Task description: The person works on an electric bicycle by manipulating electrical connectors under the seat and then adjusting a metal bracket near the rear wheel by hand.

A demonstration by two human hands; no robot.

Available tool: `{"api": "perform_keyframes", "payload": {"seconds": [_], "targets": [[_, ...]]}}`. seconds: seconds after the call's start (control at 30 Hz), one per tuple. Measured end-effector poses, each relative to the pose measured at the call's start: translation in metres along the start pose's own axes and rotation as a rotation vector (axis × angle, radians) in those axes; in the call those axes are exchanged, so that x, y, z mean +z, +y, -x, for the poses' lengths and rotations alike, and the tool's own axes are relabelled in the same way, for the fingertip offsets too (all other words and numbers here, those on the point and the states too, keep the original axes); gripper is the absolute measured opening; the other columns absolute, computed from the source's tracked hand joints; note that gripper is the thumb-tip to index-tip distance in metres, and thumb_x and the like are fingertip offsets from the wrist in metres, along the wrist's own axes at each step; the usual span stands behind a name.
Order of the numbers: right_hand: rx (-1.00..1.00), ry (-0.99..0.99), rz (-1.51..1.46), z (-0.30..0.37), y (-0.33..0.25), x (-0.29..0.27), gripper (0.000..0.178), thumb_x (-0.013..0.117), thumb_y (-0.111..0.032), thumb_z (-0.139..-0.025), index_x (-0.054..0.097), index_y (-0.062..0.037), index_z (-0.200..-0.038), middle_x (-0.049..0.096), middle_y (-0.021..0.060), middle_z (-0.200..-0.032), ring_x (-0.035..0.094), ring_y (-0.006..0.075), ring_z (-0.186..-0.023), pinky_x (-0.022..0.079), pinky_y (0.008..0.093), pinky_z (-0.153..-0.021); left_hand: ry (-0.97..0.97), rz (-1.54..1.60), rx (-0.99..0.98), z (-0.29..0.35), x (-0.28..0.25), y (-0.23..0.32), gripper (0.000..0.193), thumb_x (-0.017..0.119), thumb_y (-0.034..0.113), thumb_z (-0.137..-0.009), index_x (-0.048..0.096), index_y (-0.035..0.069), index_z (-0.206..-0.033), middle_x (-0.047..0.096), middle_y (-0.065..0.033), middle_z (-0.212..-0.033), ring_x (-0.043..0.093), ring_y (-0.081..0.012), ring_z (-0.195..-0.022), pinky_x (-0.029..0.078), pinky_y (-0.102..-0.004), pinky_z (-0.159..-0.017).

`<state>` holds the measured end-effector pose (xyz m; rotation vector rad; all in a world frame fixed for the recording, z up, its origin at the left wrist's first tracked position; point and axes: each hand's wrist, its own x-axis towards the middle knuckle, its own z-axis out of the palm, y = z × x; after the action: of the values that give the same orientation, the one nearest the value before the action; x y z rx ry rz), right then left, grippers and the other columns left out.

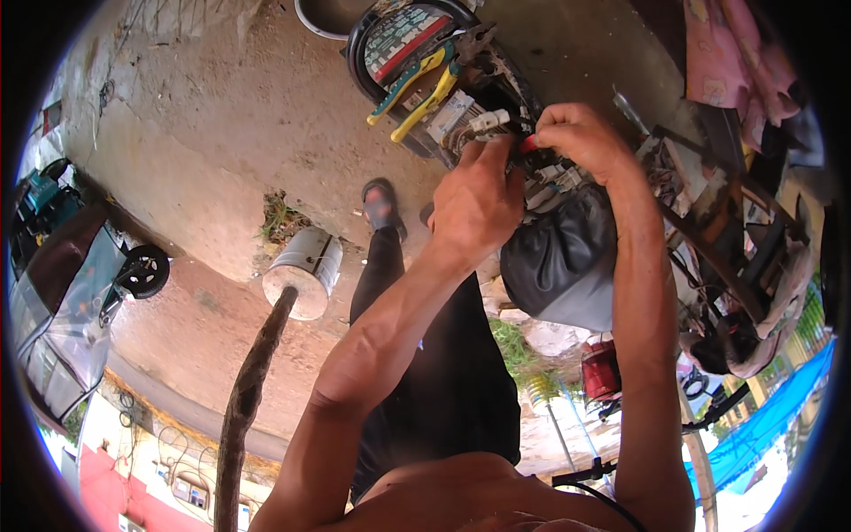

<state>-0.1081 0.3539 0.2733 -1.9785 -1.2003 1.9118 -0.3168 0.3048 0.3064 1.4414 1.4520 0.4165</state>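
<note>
Left hand (483, 199) reaches into the wiring, back of hand up, fingers curled; fingertips hidden, so can't tell whether it grips anything. Right hand (581, 140) just beside it, thumb and finger pinching a small red piece (529, 144). The red piece sits between the two hands, over a cluster of wires (457, 138) and white connectors (489, 121). Pliers with yellow-and-green handles (431, 105) lie left of the wires, near a black-rimmed panel (406, 40). Black leather-like cover (560, 253) bulges below the hands, between the forearms. Sandaled foot (381, 208) on the ground, left of the left hand. Further left, a pale cylinder (308, 266) with a wooden pole (244, 399) at its end face. Pink cloth (736, 75) upper right. Black wheel (142, 271) far left.
</note>
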Motion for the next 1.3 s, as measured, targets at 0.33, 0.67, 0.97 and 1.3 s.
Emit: {"api": "perform_keyframes", "payload": {"seconds": [0.33,0.67,0.97,1.3], "targets": [[0.009,0.021,0.107,-0.004,0.0,-0.001,0.009,0.067,-0.014,-0.084,0.067,-0.0054,-0.08,0.057,-0.0048,-0.071,0.049,0.0062,-0.066,0.037,0.0263,-0.059,-0.211,-0.096,-0.08,-0.027,0.013,-0.006,0.032,0.068,0.026,-0.09,0.07,0.011,-0.118,0.072,-0.0228,-0.1,0.07,-0.0396,-0.097,0.056,-0.048,-0.082],[-0.008,-0.039,0.039,-0.001,0.001,0.004,0.014,0.071,-0.02,-0.084,0.067,-0.0078,-0.087,0.057,-0.0067,-0.073,0.05,0.0056,-0.069,0.037,0.0246,-0.059,-0.181,0.249,-0.115,-0.023,0.039,-0.048,0.029,0.062,0.025,-0.095,0.071,0.012,-0.12,0.073,-0.0213,-0.099,0.07,-0.0401,-0.095,0.054,-0.0459,-0.082],[-0.008,-0.266,-0.229,0.022,0.005,-0.009,0.038,0.064,-0.012,-0.089,0.058,-0.0012,-0.125,0.067,0.0052,-0.106,0.063,0.0107,-0.091,0.053,0.0256,-0.082,-0.535,0.554,-0.32,-0.025,0.011,-0.056,0.036,0.052,0.028,-0.108,0.062,0.008,-0.137,0.06,0.0005,-0.071,0.055,-0.0076,-0.055,0.048,-0.0226,-0.053],[0.058,-0.208,-0.144,0.022,-0.003,-0.01,0.04,0.062,-0.008,-0.092,0.058,0.0013,-0.131,0.07,0.0092,-0.11,0.065,0.0117,-0.097,0.053,0.027,-0.085,-0.554,0.573,-0.365,-0.024,0.004,-0.062,0.043,0.049,0.029,-0.108,0.056,0.004,-0.142,0.062,-0.005,-0.073,0.059,-0.0136,-0.057,0.05,-0.0289,-0.058]]}}
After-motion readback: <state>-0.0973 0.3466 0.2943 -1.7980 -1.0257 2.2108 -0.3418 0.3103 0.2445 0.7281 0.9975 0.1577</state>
